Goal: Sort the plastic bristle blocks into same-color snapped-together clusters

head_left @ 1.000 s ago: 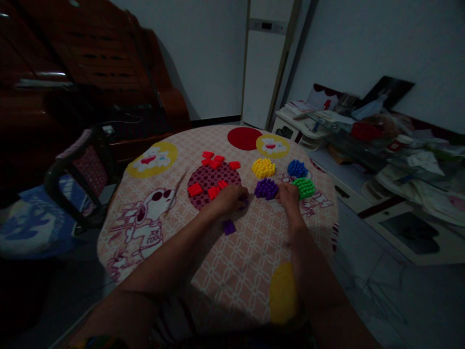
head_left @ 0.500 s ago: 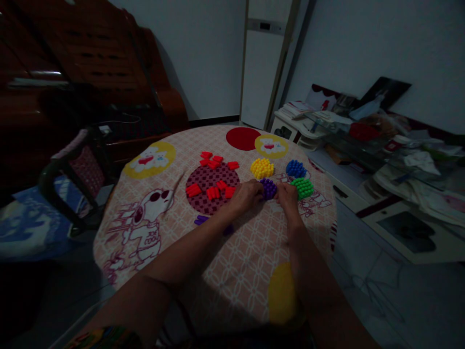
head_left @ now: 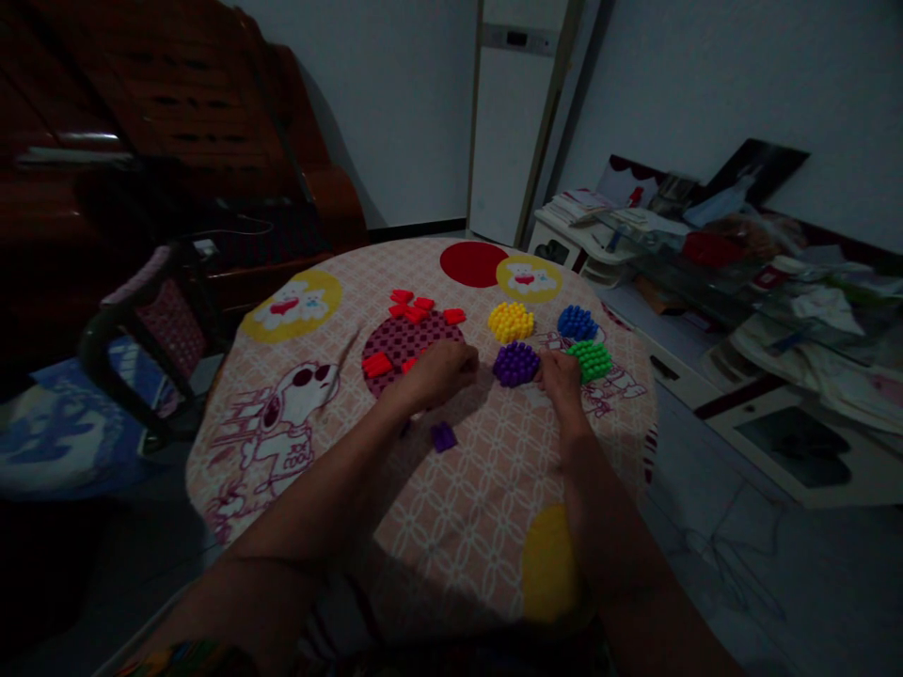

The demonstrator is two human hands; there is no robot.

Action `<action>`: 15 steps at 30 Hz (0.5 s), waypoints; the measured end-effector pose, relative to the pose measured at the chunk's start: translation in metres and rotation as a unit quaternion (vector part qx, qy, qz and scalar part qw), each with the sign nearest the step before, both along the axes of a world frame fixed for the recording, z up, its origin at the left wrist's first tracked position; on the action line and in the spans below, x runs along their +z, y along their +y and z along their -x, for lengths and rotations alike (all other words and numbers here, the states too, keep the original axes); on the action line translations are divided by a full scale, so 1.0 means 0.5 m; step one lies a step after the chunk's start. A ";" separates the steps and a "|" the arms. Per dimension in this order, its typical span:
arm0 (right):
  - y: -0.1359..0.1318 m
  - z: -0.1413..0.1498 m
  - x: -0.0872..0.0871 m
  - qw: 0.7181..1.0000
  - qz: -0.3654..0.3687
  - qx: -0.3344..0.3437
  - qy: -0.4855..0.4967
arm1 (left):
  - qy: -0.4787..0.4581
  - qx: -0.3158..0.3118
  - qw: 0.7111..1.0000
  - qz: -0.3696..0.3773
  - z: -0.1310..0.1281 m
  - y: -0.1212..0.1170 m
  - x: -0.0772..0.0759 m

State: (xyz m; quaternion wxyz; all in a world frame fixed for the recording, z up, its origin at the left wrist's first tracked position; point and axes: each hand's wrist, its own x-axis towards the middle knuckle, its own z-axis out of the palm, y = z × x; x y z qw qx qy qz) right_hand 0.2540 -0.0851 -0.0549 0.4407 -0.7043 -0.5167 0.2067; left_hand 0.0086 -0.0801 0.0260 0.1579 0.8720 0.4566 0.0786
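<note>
My left hand (head_left: 448, 369) hovers over the right part of the dark red patterned circle, its fingers curled together; what they hold, if anything, is hidden. A cluster of knobbly purple plastic pieces (head_left: 515, 365) sits just right of it. Against that cluster's right side rest the closed fingers of my right hand (head_left: 560, 378), with no separate piece visible in them. Nearer to me lies a loose purple piece (head_left: 444, 436); a bit of another shows beside my left forearm. Red pieces (head_left: 377, 365) are scattered on and behind the circle, some covered by my left hand.
Behind the purple cluster stand a yellow cluster (head_left: 511, 322) and a blue cluster (head_left: 578, 323); a green cluster (head_left: 591, 361) is right beside my right hand. A patterned cloth (head_left: 466, 527) covers the round table. A chair (head_left: 151, 338) stands left, a cluttered cabinet (head_left: 677, 367) right.
My left hand went right to the purple cluster, then came back left over the circle. My right hand has stayed beside the cluster.
</note>
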 end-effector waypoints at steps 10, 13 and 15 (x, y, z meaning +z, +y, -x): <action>-0.002 0.004 0.005 1.000 0.003 0.001 0.012 | 0.187 -0.056 0.976 0.096 0.046 -0.098 -0.011; -0.004 0.004 0.009 1.000 0.011 -0.001 0.004 | 0.179 -0.079 0.976 0.091 0.035 -0.119 -0.024; -0.004 0.005 0.011 1.000 0.008 -0.002 -0.001 | 0.165 -0.088 0.979 0.082 0.033 -0.120 -0.022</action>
